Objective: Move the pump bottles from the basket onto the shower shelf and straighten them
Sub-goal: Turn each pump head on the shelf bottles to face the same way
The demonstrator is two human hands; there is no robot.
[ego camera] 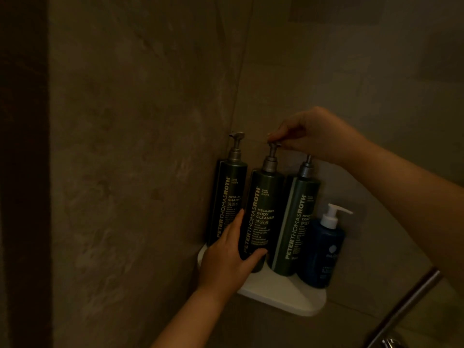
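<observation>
Three tall dark green pump bottles stand upright in a row on the white corner shelf (pixel 283 295): the shampoo bottle (pixel 227 197) at the left, the body cleanser bottle (pixel 263 214) in the middle, the conditioner bottle (pixel 296 222) to its right. My left hand (pixel 228 259) grips the lower body of the body cleanser bottle, thumb across its front. My right hand (pixel 316 134) pinches that bottle's metal pump head from above. No basket is in view.
A smaller blue bottle (pixel 322 257) with a white pump stands at the shelf's right end, touching the conditioner bottle. Stone-look tiled walls meet in the corner behind the shelf. A metal bar (pixel 406 305) slants up at the lower right. The light is dim.
</observation>
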